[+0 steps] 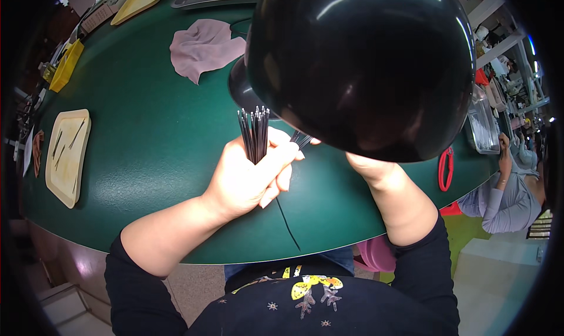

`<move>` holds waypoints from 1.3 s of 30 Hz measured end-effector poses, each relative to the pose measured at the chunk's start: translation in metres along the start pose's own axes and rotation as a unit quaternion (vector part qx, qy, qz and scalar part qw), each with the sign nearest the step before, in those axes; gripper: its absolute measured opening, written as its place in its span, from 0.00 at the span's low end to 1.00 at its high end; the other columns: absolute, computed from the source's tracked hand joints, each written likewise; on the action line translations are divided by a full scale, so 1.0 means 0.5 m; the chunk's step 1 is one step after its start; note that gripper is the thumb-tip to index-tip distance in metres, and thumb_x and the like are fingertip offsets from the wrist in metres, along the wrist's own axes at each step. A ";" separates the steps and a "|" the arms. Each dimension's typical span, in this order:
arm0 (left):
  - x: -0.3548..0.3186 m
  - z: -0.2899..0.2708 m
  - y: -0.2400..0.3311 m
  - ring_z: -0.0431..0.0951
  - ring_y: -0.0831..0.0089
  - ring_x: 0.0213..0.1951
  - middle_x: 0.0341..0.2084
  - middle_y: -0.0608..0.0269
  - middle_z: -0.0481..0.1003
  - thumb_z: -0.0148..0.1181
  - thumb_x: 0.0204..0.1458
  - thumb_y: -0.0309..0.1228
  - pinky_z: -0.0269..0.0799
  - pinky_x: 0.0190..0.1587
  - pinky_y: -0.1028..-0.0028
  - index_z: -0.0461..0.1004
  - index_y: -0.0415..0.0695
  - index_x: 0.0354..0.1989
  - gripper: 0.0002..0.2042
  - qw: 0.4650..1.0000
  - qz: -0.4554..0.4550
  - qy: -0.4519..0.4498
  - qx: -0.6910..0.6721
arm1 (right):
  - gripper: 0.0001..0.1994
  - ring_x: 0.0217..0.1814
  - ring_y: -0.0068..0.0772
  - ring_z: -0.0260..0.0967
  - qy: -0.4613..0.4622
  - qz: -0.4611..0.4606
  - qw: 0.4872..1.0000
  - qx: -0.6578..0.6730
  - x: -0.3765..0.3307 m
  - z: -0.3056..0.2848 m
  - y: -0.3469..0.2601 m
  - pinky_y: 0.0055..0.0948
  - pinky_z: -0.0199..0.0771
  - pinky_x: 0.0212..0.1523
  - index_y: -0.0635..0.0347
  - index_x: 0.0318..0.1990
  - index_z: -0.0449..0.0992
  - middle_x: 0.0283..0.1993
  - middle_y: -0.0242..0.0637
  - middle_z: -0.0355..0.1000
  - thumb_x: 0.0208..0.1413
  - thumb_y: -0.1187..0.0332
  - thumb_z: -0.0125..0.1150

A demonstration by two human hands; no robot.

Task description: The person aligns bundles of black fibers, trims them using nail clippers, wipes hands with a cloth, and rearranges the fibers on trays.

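Observation:
My left hand [249, 174] is closed around an upright bundle of thin black wires [254, 137] with bright silvery tips. A few more black wires [301, 139] stick out past its thumb toward the large black lamp shade [364, 71]. Below this hand, a single black wire [288, 225] runs slantwise over the green table [141, 118]. My right hand [369, 164] reaches in under the shade, which hides most of it. Only its wrist side and perhaps a fingertip show, so its grip is out of sight.
The lamp shade hangs low over the hands, its dark base [241, 86] behind. A pink cloth [202, 47] lies beyond. At left, a cream tray [83, 154] holds several thin dark pieces. Red-handled pliers [446, 170] and a clear tray [483, 124] lie right, near another person [514, 186].

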State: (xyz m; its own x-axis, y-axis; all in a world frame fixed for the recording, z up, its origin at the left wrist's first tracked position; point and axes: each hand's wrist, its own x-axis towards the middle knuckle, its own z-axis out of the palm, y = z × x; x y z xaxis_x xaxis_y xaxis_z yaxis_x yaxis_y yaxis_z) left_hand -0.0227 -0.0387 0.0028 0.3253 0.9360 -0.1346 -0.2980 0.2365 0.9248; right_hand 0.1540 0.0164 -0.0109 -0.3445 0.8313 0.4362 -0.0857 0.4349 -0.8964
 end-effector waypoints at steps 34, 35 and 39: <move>0.000 -0.008 0.001 0.60 0.81 0.06 0.11 0.60 0.67 0.44 0.52 0.28 0.53 0.08 0.86 0.65 0.39 0.27 0.06 0.994 -0.031 -0.036 -0.102 | 0.06 0.31 0.30 0.67 -0.056 0.036 0.988 0.139 0.001 0.003 0.014 0.25 0.68 0.32 0.68 0.34 0.68 0.28 0.41 0.68 0.46 0.80 0.48; 0.001 -0.006 0.002 0.60 0.81 0.06 0.11 0.60 0.67 0.44 0.52 0.28 0.53 0.08 0.86 0.65 0.39 0.27 0.06 0.994 -0.032 -0.036 -0.102 | 0.06 0.31 0.30 0.67 -0.057 0.038 0.988 0.138 -0.003 0.003 0.012 0.25 0.68 0.32 0.68 0.34 0.68 0.28 0.41 0.68 0.46 0.80 0.48; 0.003 -0.004 -0.001 0.61 0.81 0.06 0.12 0.59 0.67 0.44 0.52 0.28 0.53 0.08 0.86 0.65 0.39 0.27 0.06 0.993 -0.031 -0.041 -0.108 | 0.06 0.30 0.29 0.67 -0.056 0.043 0.983 0.169 0.002 -0.001 0.003 0.24 0.68 0.32 0.68 0.34 0.68 0.28 0.40 0.69 0.46 0.80 0.49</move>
State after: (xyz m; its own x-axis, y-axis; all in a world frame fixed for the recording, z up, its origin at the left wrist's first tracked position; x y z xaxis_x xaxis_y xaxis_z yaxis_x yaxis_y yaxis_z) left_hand -0.0239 -0.0367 0.0015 0.4181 0.8957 -0.1512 -0.4582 0.3516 0.8163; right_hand 0.1540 0.0181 -0.0115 -0.4626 0.8084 0.3640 -0.3512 0.2098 -0.9125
